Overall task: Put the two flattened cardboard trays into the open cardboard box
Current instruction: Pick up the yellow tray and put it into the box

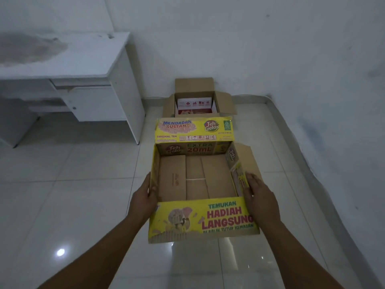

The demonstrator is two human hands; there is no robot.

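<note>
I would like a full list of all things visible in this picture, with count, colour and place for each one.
yellow tray: one, yellow print outside and brown inside, held in the centre above the floor, still in tray shape.
open cardboard box: one, brown, on the floor by the far wall, flaps open.
red and white carton: one, inside the open box.
desk: one, white, at the left against the wall.
floor: white glossy tiles.
wall: white, stained.
left hand: one, gripping the tray's left wall.
right hand: one, gripping the tray's right wall.
</note>
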